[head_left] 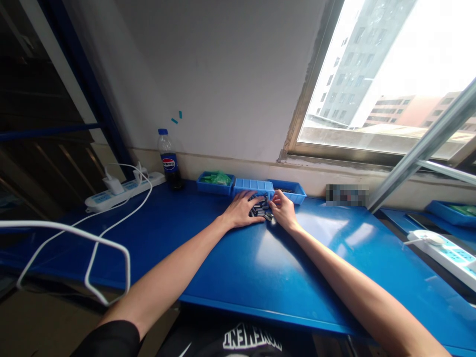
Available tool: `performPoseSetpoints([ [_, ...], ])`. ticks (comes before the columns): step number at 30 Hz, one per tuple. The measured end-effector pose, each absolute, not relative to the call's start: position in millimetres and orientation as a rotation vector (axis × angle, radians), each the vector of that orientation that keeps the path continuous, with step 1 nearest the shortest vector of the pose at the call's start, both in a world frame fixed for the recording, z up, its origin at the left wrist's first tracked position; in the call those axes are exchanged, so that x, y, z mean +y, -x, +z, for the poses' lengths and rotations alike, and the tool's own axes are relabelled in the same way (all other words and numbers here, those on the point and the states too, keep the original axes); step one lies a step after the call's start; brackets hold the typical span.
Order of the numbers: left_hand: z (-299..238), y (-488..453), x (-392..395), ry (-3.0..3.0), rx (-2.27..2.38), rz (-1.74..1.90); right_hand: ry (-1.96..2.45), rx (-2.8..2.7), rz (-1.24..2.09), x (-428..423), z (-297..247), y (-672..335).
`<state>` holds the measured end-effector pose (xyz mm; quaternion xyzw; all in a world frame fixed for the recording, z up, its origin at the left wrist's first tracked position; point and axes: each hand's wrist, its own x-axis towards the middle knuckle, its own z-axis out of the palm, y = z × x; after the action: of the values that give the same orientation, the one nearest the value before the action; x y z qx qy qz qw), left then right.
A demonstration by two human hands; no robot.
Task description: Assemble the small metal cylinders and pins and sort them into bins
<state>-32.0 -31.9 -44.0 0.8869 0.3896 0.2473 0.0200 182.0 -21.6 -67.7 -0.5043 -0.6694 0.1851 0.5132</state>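
Observation:
A small heap of dark metal parts (pixel 261 210) lies on the blue table (pixel 238 267), just in front of a ribbed blue bin (pixel 253 186). My left hand (pixel 241 209) rests flat on the left side of the heap with its fingers spread over the parts. My right hand (pixel 283 210) sits at the heap's right side, fingers curled in against the parts. Whether either hand grips a part is hidden by the fingers.
A blue bin of green pieces (pixel 215 182) and another blue bin (pixel 292 190) flank the ribbed one along the wall. A cola bottle (pixel 169 160) and a white power strip (pixel 122 191) with cables stand at left. A second power strip (pixel 448 251) lies at right.

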Motion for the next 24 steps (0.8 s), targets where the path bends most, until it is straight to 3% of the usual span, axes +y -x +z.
performPoseSetpoints([
  [24, -33, 25, -47, -2.693, 1.186, 0.643, 1.252, -1.712, 0.167, -44, -49, -177],
])
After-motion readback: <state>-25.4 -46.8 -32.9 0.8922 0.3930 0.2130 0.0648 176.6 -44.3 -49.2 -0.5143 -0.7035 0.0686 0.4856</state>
